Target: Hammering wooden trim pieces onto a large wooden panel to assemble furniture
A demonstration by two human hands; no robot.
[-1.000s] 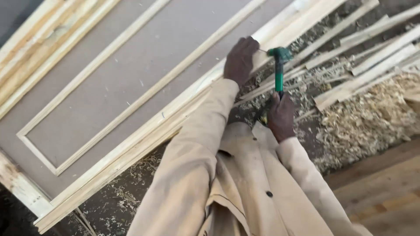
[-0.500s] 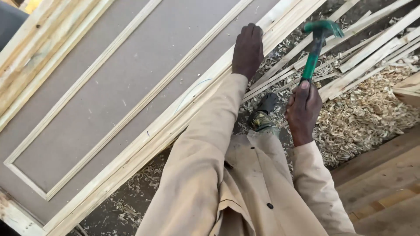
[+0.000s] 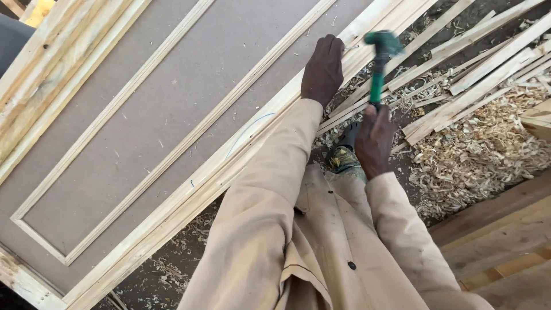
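Note:
A large brown panel door (image 3: 172, 97) with pale wooden trim lies tilted across the left of the view. My left hand (image 3: 323, 69) presses on its pale wooden edge strip (image 3: 270, 109), fingers curled as if pinching something small against the wood. My right hand (image 3: 373, 140) grips the handle of a green hammer (image 3: 379, 60). The hammer head is beside the door's edge, just right of my left fingers. A thin nail seems to stick out between them, too small to be sure.
Loose wooden slats (image 3: 459, 63) lie crossed on the ground at upper right. Wood shavings (image 3: 482, 149) are heaped at right. A plank floor or bench (image 3: 505, 241) fills the lower right. My shoe (image 3: 342, 158) stands among the shavings.
The hammer was raised to the right half a second ago; now it has swung down and left to the door's edge by my left fingers. My left hand has stayed on the strip.

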